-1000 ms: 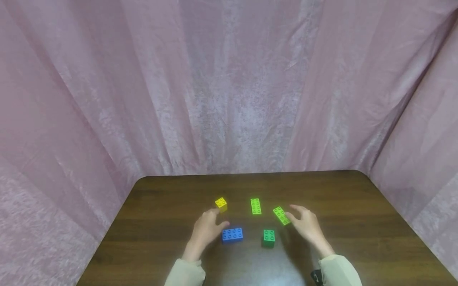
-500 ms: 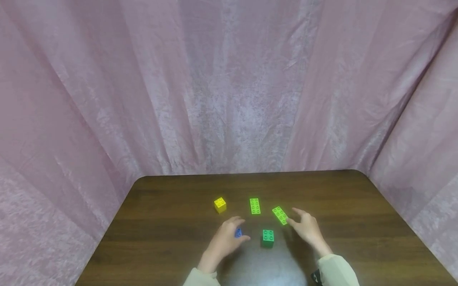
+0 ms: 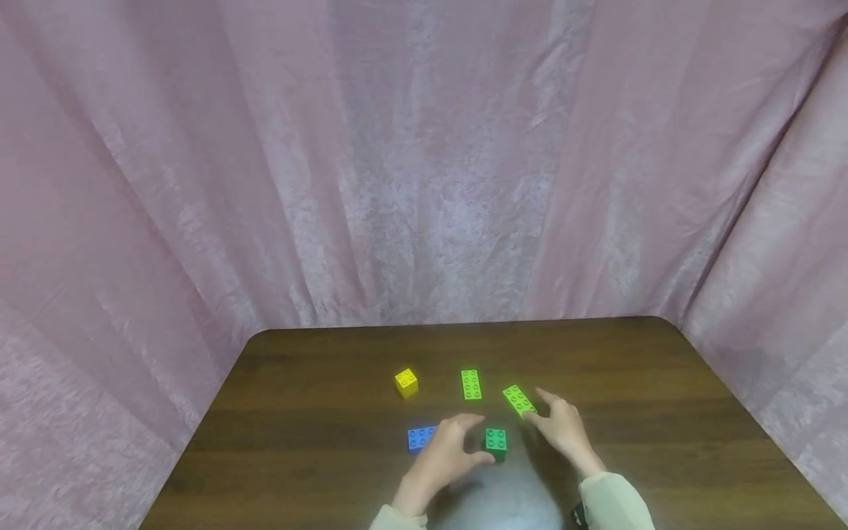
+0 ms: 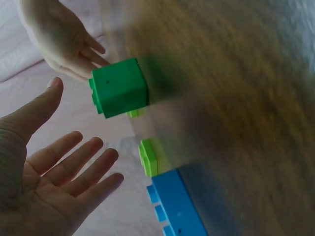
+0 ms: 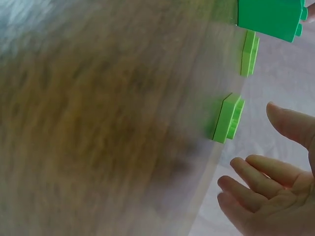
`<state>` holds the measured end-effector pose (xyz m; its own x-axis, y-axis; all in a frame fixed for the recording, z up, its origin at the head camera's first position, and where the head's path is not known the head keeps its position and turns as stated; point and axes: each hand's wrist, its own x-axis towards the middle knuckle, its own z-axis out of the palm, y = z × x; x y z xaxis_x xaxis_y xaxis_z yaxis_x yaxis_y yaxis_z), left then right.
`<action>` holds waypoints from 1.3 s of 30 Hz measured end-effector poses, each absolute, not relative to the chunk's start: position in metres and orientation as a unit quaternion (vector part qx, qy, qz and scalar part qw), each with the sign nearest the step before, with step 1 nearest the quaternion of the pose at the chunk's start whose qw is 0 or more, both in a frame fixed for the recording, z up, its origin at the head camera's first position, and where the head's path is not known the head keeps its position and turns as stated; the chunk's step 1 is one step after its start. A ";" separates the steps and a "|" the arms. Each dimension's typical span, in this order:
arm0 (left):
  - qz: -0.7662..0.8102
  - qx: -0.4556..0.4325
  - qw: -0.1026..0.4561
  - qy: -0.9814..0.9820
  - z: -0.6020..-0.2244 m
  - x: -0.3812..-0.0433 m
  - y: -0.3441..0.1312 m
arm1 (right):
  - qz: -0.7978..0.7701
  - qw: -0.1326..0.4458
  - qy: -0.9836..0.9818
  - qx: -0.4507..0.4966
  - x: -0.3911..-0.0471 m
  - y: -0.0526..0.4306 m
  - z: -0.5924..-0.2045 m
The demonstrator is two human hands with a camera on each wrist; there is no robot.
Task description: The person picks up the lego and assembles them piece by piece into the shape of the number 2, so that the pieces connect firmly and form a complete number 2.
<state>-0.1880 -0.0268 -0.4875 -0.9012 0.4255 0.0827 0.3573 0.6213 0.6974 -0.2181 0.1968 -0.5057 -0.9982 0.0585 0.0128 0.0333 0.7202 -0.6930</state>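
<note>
My left hand reaches over the table with thumb and fingers spread, just left of a dark green square brick. In the left wrist view a gap shows between that hand and the green brick. A blue brick lies partly hidden behind the left hand. My right hand hovers with parted fingers beside a slanted lime-green flat brick. The right wrist view shows the right hand apart from this lime-green brick, holding nothing.
Farther back on the brown wooden table are a second lime-green flat brick and a yellow brick. A pink curtain hangs behind the table's far edge and along both sides.
My left hand has moved right, from beside the yellow and blue bricks, across the blue brick, to the dark green one. The right hand stays nearly where it was. The bricks keep their places.
</note>
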 end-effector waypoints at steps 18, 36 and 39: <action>0.391 0.186 0.091 0.897 -0.498 -0.192 -0.012 | 0.354 0.003 -0.934 -0.045 -0.223 0.198 -0.512; 0.404 0.192 0.096 0.889 -0.505 -0.199 -0.007 | 0.356 0.020 -0.934 -0.017 -0.230 0.201 -0.519; 0.409 0.191 0.098 0.887 -0.505 -0.201 -0.008 | 0.370 0.020 -0.929 -0.015 -0.232 0.203 -0.521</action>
